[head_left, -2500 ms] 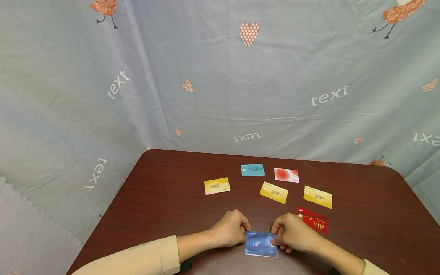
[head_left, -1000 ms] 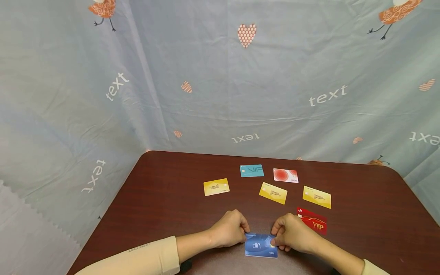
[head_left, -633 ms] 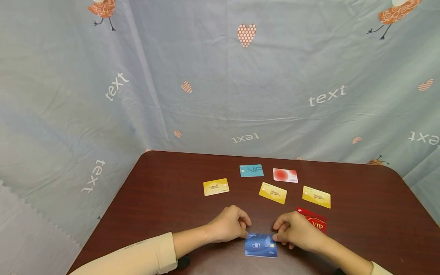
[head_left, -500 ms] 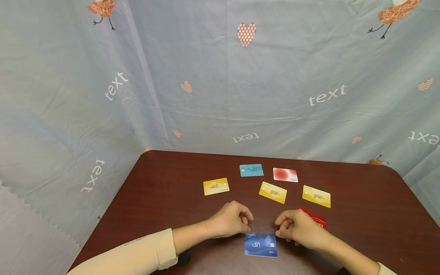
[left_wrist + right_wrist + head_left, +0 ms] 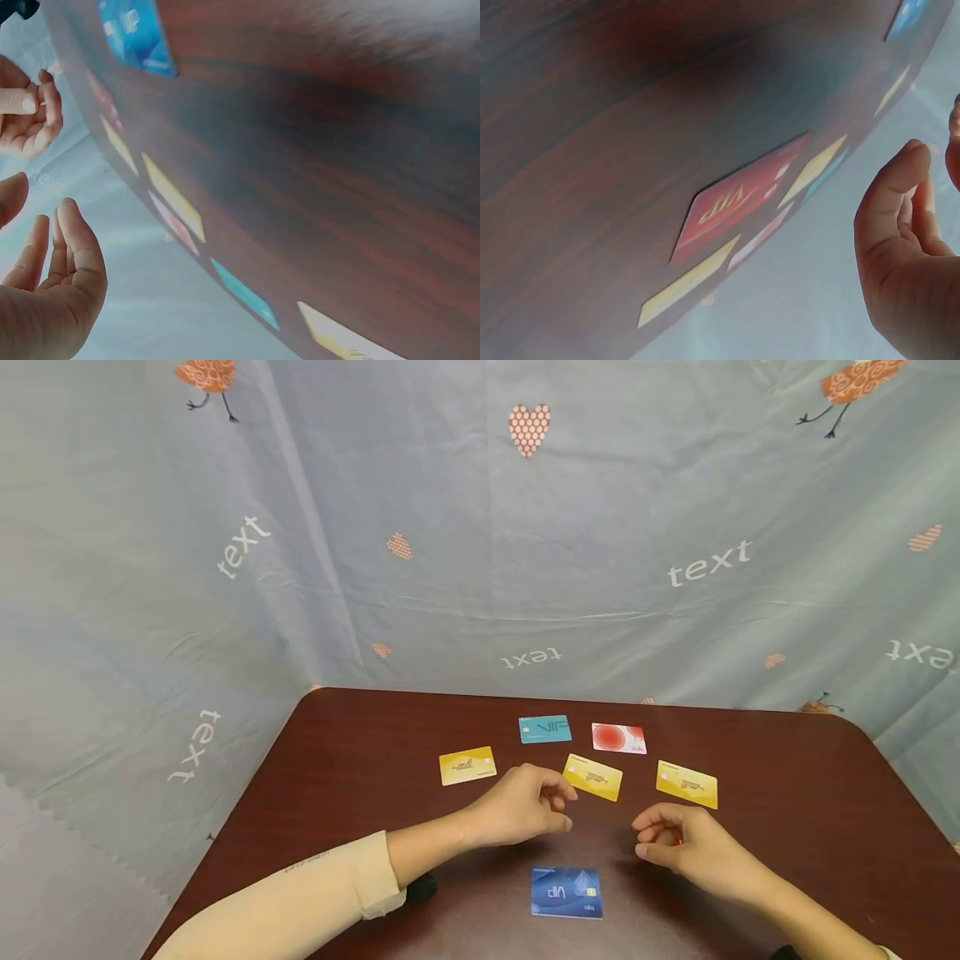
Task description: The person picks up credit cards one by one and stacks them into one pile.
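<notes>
A blue VIP card (image 5: 566,893) lies flat near the front of the dark wooden table, and neither hand touches it. My left hand (image 5: 521,806) hovers beyond it with relaxed, slightly bent fingers, its fingertips overlapping the middle yellow card (image 5: 592,777) in the head view. Off to the right, my right hand (image 5: 693,843) is raised with loosely bent fingers and holds nothing. It hides nearly all of the red VIP card in the head view; the right wrist view shows that red card (image 5: 739,199) lying flat on the table.
Another yellow card (image 5: 467,766) lies to the left and a third yellow card (image 5: 687,785) to the right. A teal card (image 5: 544,729) and a white card with red circles (image 5: 618,738) lie farther back. Behind the table (image 5: 360,743) hangs a printed grey-blue curtain (image 5: 450,485).
Both hands have let go of the blue card's edges and lifted away. The left hand has moved forward and the right hand forward and rightward, over the red card. The blue card stays in place.
</notes>
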Action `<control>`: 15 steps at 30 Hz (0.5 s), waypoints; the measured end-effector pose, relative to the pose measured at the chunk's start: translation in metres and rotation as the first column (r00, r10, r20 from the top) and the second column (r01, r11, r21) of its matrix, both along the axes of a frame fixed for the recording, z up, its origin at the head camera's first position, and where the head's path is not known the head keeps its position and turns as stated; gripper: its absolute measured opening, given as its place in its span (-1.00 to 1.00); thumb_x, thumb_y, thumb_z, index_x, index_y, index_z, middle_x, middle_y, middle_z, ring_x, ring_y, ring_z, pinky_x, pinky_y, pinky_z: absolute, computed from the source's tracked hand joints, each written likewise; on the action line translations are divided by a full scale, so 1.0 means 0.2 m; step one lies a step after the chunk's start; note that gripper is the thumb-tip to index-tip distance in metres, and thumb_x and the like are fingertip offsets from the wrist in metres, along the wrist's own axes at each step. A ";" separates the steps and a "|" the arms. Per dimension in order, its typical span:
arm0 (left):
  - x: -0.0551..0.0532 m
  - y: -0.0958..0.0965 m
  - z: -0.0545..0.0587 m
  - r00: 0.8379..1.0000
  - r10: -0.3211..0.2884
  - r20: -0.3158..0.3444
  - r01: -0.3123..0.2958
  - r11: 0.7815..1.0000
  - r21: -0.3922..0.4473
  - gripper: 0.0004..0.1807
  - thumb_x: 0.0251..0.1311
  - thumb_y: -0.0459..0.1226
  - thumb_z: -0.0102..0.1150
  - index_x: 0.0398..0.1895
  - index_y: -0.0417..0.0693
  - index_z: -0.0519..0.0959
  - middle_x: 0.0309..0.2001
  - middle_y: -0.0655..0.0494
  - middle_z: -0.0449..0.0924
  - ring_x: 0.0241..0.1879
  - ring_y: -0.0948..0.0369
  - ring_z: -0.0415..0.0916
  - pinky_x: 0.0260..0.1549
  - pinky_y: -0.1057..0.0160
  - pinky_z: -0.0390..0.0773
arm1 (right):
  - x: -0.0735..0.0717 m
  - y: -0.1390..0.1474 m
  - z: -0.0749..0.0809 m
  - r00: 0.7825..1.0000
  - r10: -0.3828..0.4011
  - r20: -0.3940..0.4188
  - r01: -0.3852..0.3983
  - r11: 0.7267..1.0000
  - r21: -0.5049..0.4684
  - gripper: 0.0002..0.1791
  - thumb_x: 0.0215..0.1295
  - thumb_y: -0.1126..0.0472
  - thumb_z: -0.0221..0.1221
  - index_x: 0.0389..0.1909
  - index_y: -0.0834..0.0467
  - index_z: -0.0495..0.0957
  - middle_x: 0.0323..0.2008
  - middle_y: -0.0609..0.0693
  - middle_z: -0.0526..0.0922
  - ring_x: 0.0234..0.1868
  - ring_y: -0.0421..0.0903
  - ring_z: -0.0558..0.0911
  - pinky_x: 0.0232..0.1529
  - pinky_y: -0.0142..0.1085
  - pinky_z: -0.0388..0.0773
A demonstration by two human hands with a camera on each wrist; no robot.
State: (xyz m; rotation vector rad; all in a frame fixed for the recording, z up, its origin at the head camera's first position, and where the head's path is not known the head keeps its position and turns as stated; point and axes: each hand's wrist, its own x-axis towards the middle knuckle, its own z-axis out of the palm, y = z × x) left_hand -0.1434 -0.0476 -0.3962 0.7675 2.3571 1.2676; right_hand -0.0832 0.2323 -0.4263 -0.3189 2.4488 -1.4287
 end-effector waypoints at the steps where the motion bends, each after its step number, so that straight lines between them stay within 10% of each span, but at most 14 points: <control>1: -0.01 0.01 0.01 1.000 0.002 -0.006 -0.002 1.000 0.001 -0.74 0.13 -0.42 0.50 -0.10 -0.19 0.73 -0.37 0.23 0.59 -0.36 0.24 0.53 -0.42 0.39 0.51 | 0.00 0.01 0.01 1.000 -0.009 -0.006 0.009 1.000 0.001 -0.67 0.35 0.24 0.38 0.01 0.34 0.60 -0.20 0.07 0.65 -0.29 -0.09 0.64 -0.34 -0.34 0.63; 15: -0.10 0.16 0.01 1.000 0.029 0.003 -0.029 0.999 0.032 -0.72 0.10 -0.43 0.52 -0.09 -0.21 0.75 -0.40 0.22 0.60 -0.46 0.30 0.48 -0.46 0.40 0.45 | 0.02 0.20 0.00 0.995 -0.097 -0.010 0.098 0.995 0.009 -0.60 0.33 0.27 0.39 0.09 0.37 0.57 -0.07 0.15 0.69 -0.25 -0.13 0.67 -0.24 -0.34 0.66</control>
